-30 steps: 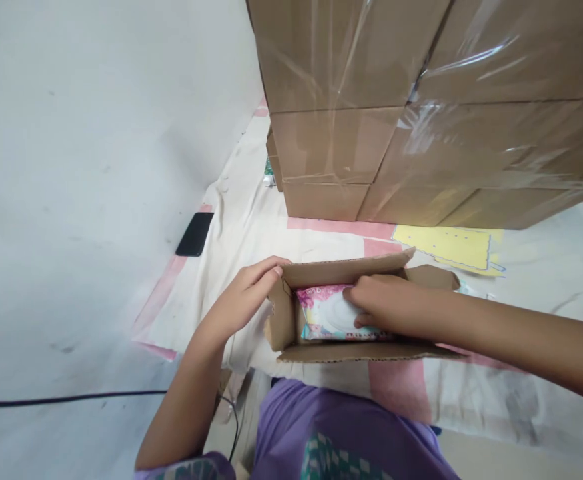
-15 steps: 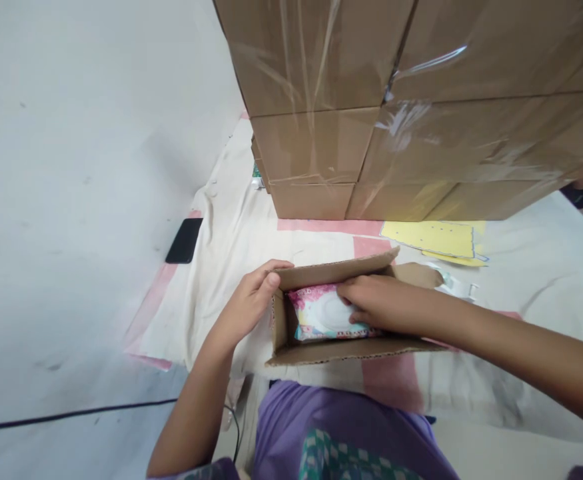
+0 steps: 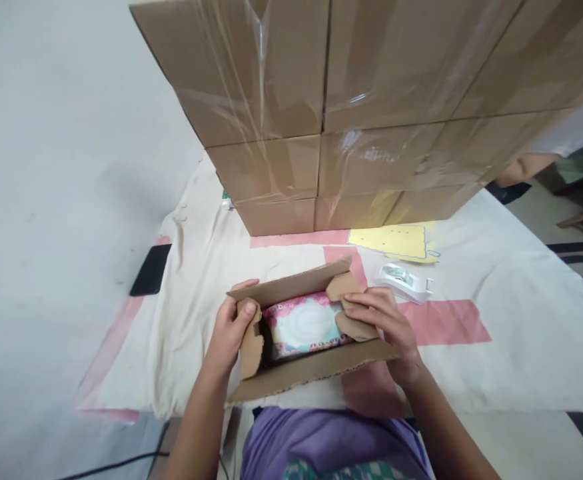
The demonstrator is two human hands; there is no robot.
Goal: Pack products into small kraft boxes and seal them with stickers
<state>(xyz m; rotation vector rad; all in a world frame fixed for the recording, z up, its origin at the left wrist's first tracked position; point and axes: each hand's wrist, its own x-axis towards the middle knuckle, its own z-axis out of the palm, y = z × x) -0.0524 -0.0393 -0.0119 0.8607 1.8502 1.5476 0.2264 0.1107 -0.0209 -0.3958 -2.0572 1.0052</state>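
Note:
A small cardboard box [image 3: 301, 377] lies with its top open on the cloth in front of me, its long flaps spread outward. Inside sits a pack of wet wipes [image 3: 307, 323], pink and turquoise with a pale lid facing up. My left hand [image 3: 228, 332] grips the box's left end, thumb on the short flap [image 3: 252, 343], which is folded inward. At the other end my right hand [image 3: 390, 328] holds the right short flap [image 3: 342, 285], fingers lying over it and bending it in above the pack. The right thumb is hidden.
A plastic-wrapped stack of cartons [image 3: 281, 167] stands behind the box. Yellow paper cutouts [image 3: 391, 241] lie at its foot. A white tape dispenser [image 3: 405, 283] is right of the box, a black phone [image 3: 151, 270] at the left edge. Another person's arm [image 3: 526, 168] shows at right.
My right hand has come out of the box, off the wipes pack, and onto the right short flap. Both short flaps are now bent inward. The view has shifted, exposing the tape dispenser.

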